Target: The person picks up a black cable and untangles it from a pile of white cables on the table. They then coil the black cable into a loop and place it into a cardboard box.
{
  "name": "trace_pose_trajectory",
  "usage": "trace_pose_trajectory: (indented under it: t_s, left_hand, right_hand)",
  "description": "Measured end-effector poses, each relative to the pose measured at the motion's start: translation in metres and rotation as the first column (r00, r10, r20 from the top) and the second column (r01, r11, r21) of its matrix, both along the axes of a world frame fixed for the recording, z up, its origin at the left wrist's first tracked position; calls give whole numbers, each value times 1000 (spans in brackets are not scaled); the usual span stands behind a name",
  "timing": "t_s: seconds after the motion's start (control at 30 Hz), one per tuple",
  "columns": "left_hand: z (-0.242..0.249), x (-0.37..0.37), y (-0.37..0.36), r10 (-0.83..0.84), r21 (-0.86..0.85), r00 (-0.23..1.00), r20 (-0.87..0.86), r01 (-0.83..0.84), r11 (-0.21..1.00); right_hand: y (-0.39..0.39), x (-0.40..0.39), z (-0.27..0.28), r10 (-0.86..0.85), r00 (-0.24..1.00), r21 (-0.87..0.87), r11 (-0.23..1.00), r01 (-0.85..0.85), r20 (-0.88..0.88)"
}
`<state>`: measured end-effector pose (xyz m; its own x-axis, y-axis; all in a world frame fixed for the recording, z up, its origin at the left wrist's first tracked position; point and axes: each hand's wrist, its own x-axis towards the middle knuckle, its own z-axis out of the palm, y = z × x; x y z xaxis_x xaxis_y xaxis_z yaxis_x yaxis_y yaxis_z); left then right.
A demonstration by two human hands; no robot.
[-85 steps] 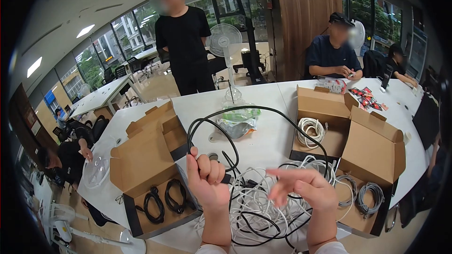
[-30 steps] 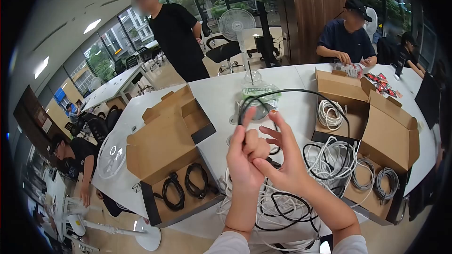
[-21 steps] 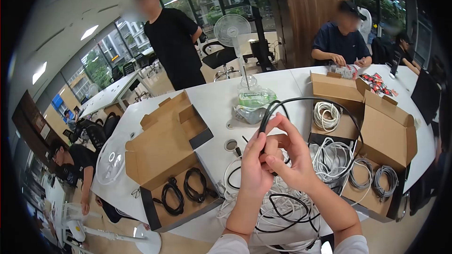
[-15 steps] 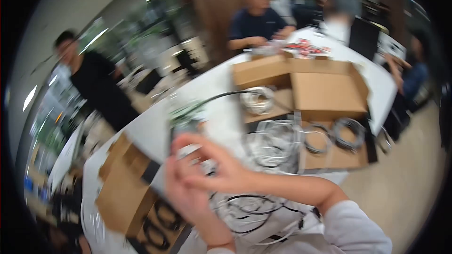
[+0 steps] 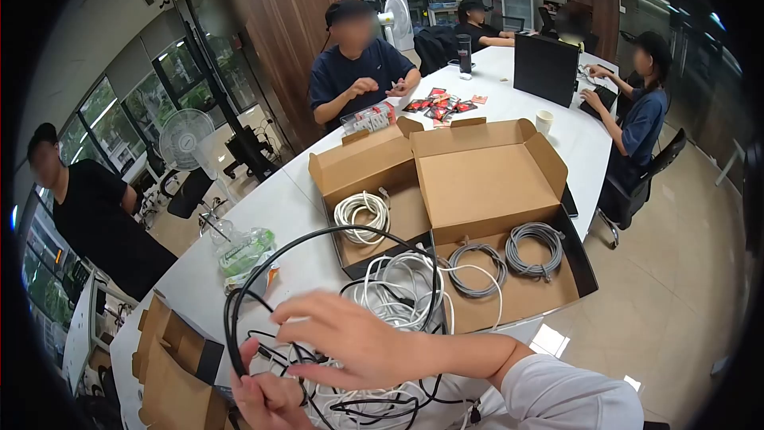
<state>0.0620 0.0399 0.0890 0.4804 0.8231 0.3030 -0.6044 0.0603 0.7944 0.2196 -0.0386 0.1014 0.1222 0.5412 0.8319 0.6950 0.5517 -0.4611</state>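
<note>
My left hand, low in the view, is closed around a black cable. The cable rises from the fingers in a wide loop that arches over toward the boxes. Just right of it, my right hand has its fingers and thumb spread beside the loop, with nothing seen in its grasp. Beneath both hands lies a tangle of white cables and black ones, partly hidden by my hands and forearm.
An open cardboard box holds two grey cable coils; a smaller box beside it holds a white coil. Another box stands at lower left. A green-and-white pack lies on the white table. People are around the table.
My hands were together higher up around something small and white; now they are lower and apart. The black cable forms a large loop from my left hand. The view has shifted.
</note>
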Motion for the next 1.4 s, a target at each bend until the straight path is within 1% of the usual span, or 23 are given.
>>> trace_pose_trajectory:
  t_s: [0.07,0.17,0.23,0.27,0.3,0.37,0.47,0.57,0.6,0.67,0.73,0.77,0.8,0.83,0.87,0.9,0.97,1.07,1.17,1.2,1.3,1.33,1.4]
  left_hand:
    - [6,-5,1,-121,23,992,-22,122,992]
    - [-1,-5,14,-422,105,891,168,409,906]
    - [0,-4,25,-598,185,768,230,569,802]
    - [1,-4,27,-615,211,748,250,578,788]
    - [2,-3,28,-632,239,727,268,585,775]
    - [5,-4,25,-563,225,760,326,516,826]
    - [12,-1,22,-459,168,775,433,431,887]
    - [-1,-16,40,-373,166,748,549,340,926]
    - [3,-15,38,-325,115,702,633,330,937]
    - [3,-23,47,-308,159,672,673,276,948]
    - [17,-17,37,-263,148,662,702,225,963]
    - [18,-16,35,-141,101,698,702,98,990]
    - [20,-19,32,-13,54,724,690,-33,998]
    - [21,-19,30,114,13,727,677,-167,986]
    - [23,-15,25,380,-62,708,596,-431,900]
    - [19,-21,29,383,9,714,586,-478,878]
    - [6,-36,39,396,145,721,569,-562,814]
    - [7,-26,29,355,224,748,560,-550,805]
    - [39,8,3,688,-126,590,424,-713,689]
    - [39,8,2,463,-7,726,509,-534,845]
    - [38,11,-2,439,3,721,536,-522,853]
    - [35,9,0,376,88,778,503,-479,873]
    - [27,-4,6,251,251,877,410,-373,893]
  right_hand:
    - [-13,18,3,-223,974,57,974,221,29]
    - [-30,42,7,-573,817,-92,812,577,65]
    - [-36,52,4,-644,750,-168,731,662,151]
    - [-38,57,4,-673,712,-194,686,702,201]
    - [-40,62,3,-642,740,-233,703,672,199]
    - [-41,65,-3,-573,798,-321,733,600,186]
    - [-43,59,8,-419,908,-389,841,377,-26]
    - [-43,56,9,-447,894,-427,816,390,-39]
    - [-41,58,6,-443,896,-414,814,407,9]
    - [-41,62,-2,-445,890,-388,806,447,100]
    - [-45,62,0,-397,907,-570,716,402,140]
    - [-46,63,2,-371,915,-648,660,381,160]
    - [-43,63,-7,-407,896,-579,692,431,179]
    - [-40,66,-10,-382,900,-609,669,426,211]
    - [-38,68,-12,-354,904,-638,645,421,239]
    - [-36,69,-14,-325,908,-666,620,415,264]
    - [-34,68,-17,-280,921,-643,660,390,271]
    - [-35,62,-13,-256,937,-632,692,349,237]
    - [-32,57,-8,-268,949,-588,746,313,165]
    - [-30,56,-7,-275,952,-564,768,304,139]
    - [-25,52,-3,-247,967,-287,923,256,70]
    - [-27,49,2,-196,980,-296,935,197,34]
    - [-20,46,2,-146,989,-185,971,148,24]
